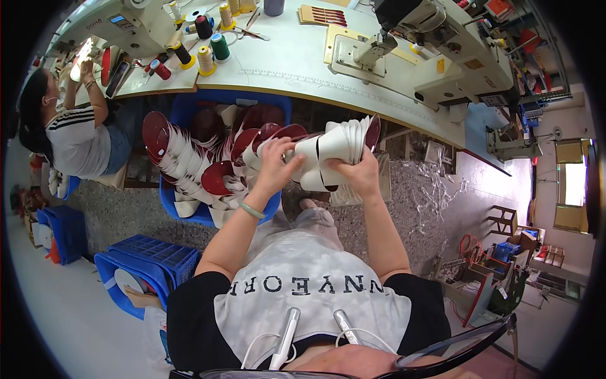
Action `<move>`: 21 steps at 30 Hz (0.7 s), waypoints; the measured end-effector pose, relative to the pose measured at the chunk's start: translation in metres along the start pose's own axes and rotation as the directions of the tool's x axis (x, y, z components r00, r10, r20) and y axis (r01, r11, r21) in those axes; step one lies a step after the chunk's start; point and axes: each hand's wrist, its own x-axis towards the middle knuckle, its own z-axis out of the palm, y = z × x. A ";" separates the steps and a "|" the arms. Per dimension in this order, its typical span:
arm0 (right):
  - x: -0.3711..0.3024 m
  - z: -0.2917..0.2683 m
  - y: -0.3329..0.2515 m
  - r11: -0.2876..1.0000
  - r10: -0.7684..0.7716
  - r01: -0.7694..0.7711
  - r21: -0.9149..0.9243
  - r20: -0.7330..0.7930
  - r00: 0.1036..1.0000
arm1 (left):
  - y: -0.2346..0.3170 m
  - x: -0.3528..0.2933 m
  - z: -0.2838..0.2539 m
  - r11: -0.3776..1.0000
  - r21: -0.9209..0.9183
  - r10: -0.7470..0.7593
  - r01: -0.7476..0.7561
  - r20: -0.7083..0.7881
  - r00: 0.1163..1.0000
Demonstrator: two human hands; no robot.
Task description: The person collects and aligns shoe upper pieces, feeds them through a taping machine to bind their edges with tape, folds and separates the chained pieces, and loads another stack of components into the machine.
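Observation:
A nested stack of curved white pieces with dark red inner faces, which look like shoe uppers [344,144], is held up in front of me. My right hand [358,172] grips the stack's right part from below, its thumb pressed on the white side. At the stack's left end, my left hand [276,165] has its fingers and thumb closed on a white piece; a green bangle is on that wrist. Just under and left of my hands stands a blue crate [183,102], heaped with more white and dark red uppers [180,155] in nested rows.
Ahead runs a long white worktable [284,76] with a sewing machine [442,47] at right. Thread cones [219,47] and scissors [252,33] lie at its left. A co-worker [76,126] sits far left. Blue crates [154,252] stand behind left; thread scraps [435,186] litter the floor at right.

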 end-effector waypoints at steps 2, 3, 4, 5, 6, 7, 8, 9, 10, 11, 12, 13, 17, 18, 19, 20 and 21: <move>-0.001 -0.003 -0.002 0.997 -0.058 0.059 -0.043 0.021 0.998 | 0.005 -0.001 0.004 0.962 -0.250 -0.056 0.110 0.212 0.976; 0.002 -0.005 -0.001 0.998 0.060 -0.060 0.007 -0.048 0.997 | 0.008 -0.003 0.005 0.837 -0.494 -0.139 0.237 0.228 0.964; 0.005 -0.008 0.000 0.983 0.181 -0.174 0.065 -0.111 0.977 | 0.011 -0.005 0.004 0.836 -0.496 -0.135 0.234 0.228 0.964; 0.011 -0.012 0.010 0.935 0.308 -0.261 0.240 -0.184 0.933 | 0.014 -0.007 0.003 0.785 -0.569 -0.156 0.247 0.204 0.966; 0.017 -0.016 0.011 0.833 0.352 -0.206 0.514 -0.205 0.913 | 0.018 -0.008 0.000 0.728 -0.636 -0.184 0.257 0.179 0.966; 0.016 -0.023 0.011 0.892 0.293 -0.183 0.414 -0.220 0.930 | 0.019 -0.007 0.001 0.727 -0.637 -0.185 0.256 0.177 0.967; 0.014 -0.027 0.011 0.938 0.233 -0.156 0.309 -0.228 0.946 | 0.020 -0.006 0.002 0.771 -0.588 -0.176 0.243 0.169 0.970; 0.012 -0.025 0.018 0.983 0.135 -0.108 0.148 -0.190 0.972 | 0.022 -0.006 0.003 0.814 -0.532 -0.168 0.234 0.170 0.971; 0.010 -0.022 0.024 0.999 0.044 -0.047 -0.015 -0.136 0.990 | 0.026 -0.006 0.004 0.852 -0.474 -0.159 0.223 0.173 0.972; 0.006 -0.014 0.030 0.982 0.048 -0.066 -0.175 -0.105 0.993 | 0.031 -0.006 0.007 0.853 -0.458 -0.196 0.248 0.158 0.968; 0.002 -0.005 0.006 0.975 0.149 -0.144 -0.167 0.017 0.989 | 0.029 -0.006 0.013 0.851 -0.464 -0.199 0.246 0.150 0.969; -0.006 0.006 0.009 0.943 0.050 -0.044 -0.330 0.008 0.999 | 0.027 -0.008 0.019 0.822 -0.500 -0.237 0.275 0.138 0.962; -0.009 0.017 -0.015 0.984 0.119 -0.110 -0.140 0.063 0.991 | 0.029 -0.007 0.005 0.633 -0.663 -0.252 0.399 0.311 0.916; -0.008 0.017 -0.014 0.985 0.118 -0.109 -0.137 0.065 0.991 | 0.023 -0.007 0.002 0.635 -0.661 -0.253 0.399 0.310 0.917; -0.007 0.014 -0.012 0.983 0.140 -0.138 -0.124 0.007 0.990 | 0.014 -0.006 -0.001 0.694 -0.622 -0.291 0.364 0.220 0.931; -0.005 0.010 -0.010 0.980 0.162 -0.167 -0.108 -0.051 0.985 | 0.006 -0.006 -0.005 0.748 -0.574 -0.320 0.332 0.126 0.939; -0.002 0.006 -0.010 0.982 0.162 -0.164 -0.091 -0.036 0.986 | 0.005 -0.006 -0.014 0.951 -0.215 -0.223 0.223 0.022 0.975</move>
